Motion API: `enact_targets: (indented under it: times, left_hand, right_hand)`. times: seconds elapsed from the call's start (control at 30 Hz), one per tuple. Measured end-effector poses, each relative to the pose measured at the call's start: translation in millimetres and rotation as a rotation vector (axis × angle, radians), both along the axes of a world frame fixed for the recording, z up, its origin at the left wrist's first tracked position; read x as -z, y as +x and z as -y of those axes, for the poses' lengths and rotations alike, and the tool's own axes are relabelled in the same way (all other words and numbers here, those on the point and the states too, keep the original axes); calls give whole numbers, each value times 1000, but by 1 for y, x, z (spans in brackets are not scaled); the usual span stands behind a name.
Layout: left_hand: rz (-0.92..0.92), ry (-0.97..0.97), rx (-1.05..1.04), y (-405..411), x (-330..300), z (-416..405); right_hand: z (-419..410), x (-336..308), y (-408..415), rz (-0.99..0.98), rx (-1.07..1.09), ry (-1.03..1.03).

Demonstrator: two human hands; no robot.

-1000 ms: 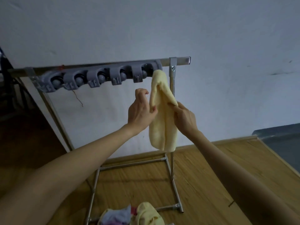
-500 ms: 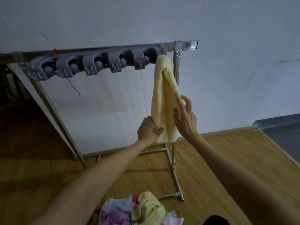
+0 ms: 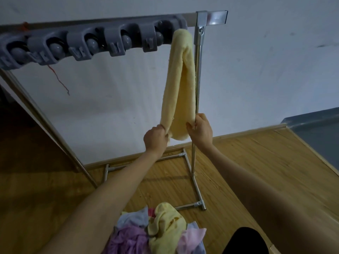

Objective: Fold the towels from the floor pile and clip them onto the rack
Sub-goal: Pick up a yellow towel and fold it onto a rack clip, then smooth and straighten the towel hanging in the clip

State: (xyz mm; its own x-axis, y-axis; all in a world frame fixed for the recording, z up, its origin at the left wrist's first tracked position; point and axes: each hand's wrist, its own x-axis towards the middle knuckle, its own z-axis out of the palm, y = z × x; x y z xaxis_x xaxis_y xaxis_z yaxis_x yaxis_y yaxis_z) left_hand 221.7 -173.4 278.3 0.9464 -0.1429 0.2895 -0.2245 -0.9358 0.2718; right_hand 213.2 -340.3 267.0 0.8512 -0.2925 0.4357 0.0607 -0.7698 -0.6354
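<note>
Towel position: the yellow towel (image 3: pixel 178 85) hangs folded lengthwise from the rightmost holder of the grey clip strip (image 3: pixel 88 43), just beside the right upright of the rack (image 3: pixel 198 70).
Change vs earlier frames: both hands have dropped from mid-towel to its lower end; the towel now hangs longer and straighter, stretched downward. View has tilted down, so more of the floor pile shows.
Rack: metal frame, top bar running left to right, foot rails on the wooden floor (image 3: pixel 266 162) against the white wall (image 3: pixel 256 61).
Room to move: open floor to the right of the rack as far as a grey raised edge (image 3: pixel 315 125); four holders to the left of the towel are free, each showing a grey ball.
Floor pile (image 3: pixel 159 230): mixed towels, yellow, lilac, pink, pale blue, at the bottom of the view between the forearms, well apart from the hung towel.
Left hand (image 3: pixel 156 138): fingers curled, gripping the towel's lower left edge.
Right hand (image 3: pixel 200 128): fingers curled, pinching the towel's lower right edge, right next to the upright; contact with the pole cannot be told.
Loose detail: a red thread (image 3: pixel 58 79) dangles below the strip.
Writing: raised marks on the holder fronts, not readable.
</note>
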Motion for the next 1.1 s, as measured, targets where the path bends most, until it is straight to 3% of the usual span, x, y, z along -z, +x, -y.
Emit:
enact_targets:
  times: [0.23,0.43,0.67,0.9,1.1]
  left_hand:
    - [-92,71,-111,20,-2,-1]
    - [-10,179,135,-1,15,12]
    - [-163,269,332,-21,21,8]
    - [-420,382,339,-60,27,-33]
    - [-461,356,294,-122,57,-82]
  right_hand:
    - [0,13,-18,-15,13,-55]
    - [-1,18,-23,-62,-108,-58]
    - [-3,19,-35,-173,-220,-180]
    - [-2,25,-74,-578,-322,-171]
    - [-27,50,-134,-690,-358,-230]
